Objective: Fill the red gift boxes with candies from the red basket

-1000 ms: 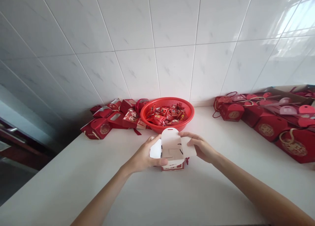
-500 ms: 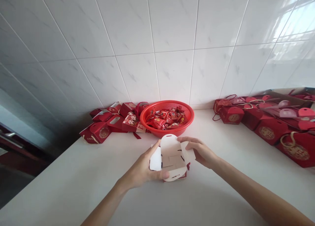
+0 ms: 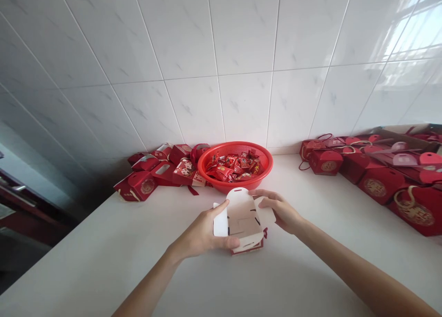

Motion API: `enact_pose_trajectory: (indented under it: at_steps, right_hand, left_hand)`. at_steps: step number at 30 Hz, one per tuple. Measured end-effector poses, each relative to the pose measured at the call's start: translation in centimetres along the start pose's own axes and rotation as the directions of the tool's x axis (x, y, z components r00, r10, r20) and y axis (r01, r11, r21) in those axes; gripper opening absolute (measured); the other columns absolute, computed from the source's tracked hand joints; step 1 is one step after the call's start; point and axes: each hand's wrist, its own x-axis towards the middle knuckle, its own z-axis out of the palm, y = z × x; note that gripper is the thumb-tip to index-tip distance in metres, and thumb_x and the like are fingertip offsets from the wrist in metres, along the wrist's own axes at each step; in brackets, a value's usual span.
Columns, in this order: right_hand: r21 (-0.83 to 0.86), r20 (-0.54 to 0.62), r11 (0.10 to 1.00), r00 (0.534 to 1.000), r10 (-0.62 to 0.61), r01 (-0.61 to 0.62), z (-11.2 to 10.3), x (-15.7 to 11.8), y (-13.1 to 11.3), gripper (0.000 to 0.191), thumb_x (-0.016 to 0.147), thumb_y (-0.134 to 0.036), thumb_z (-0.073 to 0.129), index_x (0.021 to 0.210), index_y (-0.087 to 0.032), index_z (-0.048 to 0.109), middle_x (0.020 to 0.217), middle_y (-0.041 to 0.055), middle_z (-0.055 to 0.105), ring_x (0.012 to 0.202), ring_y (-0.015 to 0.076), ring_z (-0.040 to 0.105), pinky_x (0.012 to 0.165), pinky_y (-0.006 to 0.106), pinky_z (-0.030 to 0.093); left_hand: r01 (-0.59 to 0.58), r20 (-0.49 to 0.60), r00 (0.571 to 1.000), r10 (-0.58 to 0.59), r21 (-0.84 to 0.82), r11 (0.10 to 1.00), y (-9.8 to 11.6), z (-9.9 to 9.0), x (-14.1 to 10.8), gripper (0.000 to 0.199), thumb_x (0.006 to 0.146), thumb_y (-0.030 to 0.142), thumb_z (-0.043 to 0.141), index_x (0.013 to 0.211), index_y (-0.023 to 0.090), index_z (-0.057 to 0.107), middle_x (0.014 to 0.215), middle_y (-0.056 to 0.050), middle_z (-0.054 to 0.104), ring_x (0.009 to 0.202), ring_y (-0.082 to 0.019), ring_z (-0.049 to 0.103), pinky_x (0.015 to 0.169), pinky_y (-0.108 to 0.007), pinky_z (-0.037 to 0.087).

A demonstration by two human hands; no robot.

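An opened small box (image 3: pixel 244 218), white inside and red outside, stands on the white table (image 3: pixel 297 271) with its flaps spread. My left hand (image 3: pixel 203 232) grips its left and near sides, the thumb on the near flap and a finger by the left flap. My right hand (image 3: pixel 281 212) holds the right flap between its fingers, one fingertip reaching to the far right corner. Just behind the box sits a red plastic basket (image 3: pixel 238 186) holding several red-wrapped candies (image 3: pixel 224 172).
Several red boxes (image 3: pixel 138 185) are heaped at the back left. More red gift boxes (image 3: pixel 380 183) with cord handles fill the right side of the table. A tiled wall (image 3: pixel 245 100) rises behind, and the table's left edge drops off toward a dark area.
The near flap of the box has tilted inward a little under my left thumb. Both hands remain at the box, and the view has shifted slightly.
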Motion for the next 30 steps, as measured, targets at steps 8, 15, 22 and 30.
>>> enact_pose_trajectory:
  at_steps: [8, 15, 22, 30]
  right_hand:
    - [-0.379, 0.032, 0.871, 0.945, -0.325, 0.312, -0.9, 0.4, -1.9, 0.026, 0.073, -0.041, 0.071, 0.087, -0.019, 0.069, 0.089, 0.0030, 0.068, 0.064, 0.0125, 0.054, 0.063, 0.030, 0.044]
    - [-0.360, 0.020, 0.806, 0.868, -0.496, 0.469, -1.4, 3.4, -5.5, 0.026, 0.074, -0.044, 0.068, 0.079, -0.018, 0.068, 0.075, 0.0024, 0.066, 0.061, 0.0123, 0.054, 0.063, 0.030, 0.046]
    - [-0.527, -0.038, 0.674, 0.778, -0.627, 0.518, -0.4, 11.0, -6.0, 0.008, 0.073, -0.025, 0.061, 0.072, -0.020, 0.067, 0.074, 0.0027, 0.069, 0.069, 0.0172, 0.061, 0.066, 0.030, 0.048]
    - [-0.677, -0.018, 0.610, 0.819, -0.573, 0.412, -0.6, 13.7, -4.7, 0.009, 0.068, -0.019, 0.059, 0.066, -0.022, 0.067, 0.068, 0.0004, 0.068, 0.069, 0.0178, 0.061, 0.065, 0.029, 0.047]
  left_hand:
    - [-0.108, 0.008, 0.994, 0.108, 0.147, 0.983, 1.1, -0.6, -0.4, 0.093, 0.069, 0.058, 0.081, 0.150, 0.028, 0.045, 0.156, -0.011, 0.043, 0.145, -0.039, 0.035, 0.115, -0.051, 0.037]
    - [-0.208, -0.132, 0.966, 0.224, 0.124, 0.970, 3.3, -4.0, 2.2, 0.057, 0.088, 0.060, 0.057, 0.131, 0.023, 0.065, 0.146, -0.010, 0.056, 0.135, -0.030, 0.052, 0.108, -0.042, 0.047]
    - [-0.082, -0.035, 0.992, 0.118, 0.530, 0.844, 3.2, -8.4, 12.9, 0.046, 0.075, 0.024, 0.066, 0.121, 0.017, 0.071, 0.127, -0.010, 0.070, 0.119, -0.030, 0.064, 0.103, -0.036, 0.048]
    - [0.018, -0.007, 1.000, -0.018, 0.701, 0.713, 1.9, -7.8, 18.6, 0.069, 0.043, 0.014, 0.080, 0.111, 0.021, 0.073, 0.132, -0.016, 0.064, 0.127, -0.045, 0.053, 0.102, -0.047, 0.045]
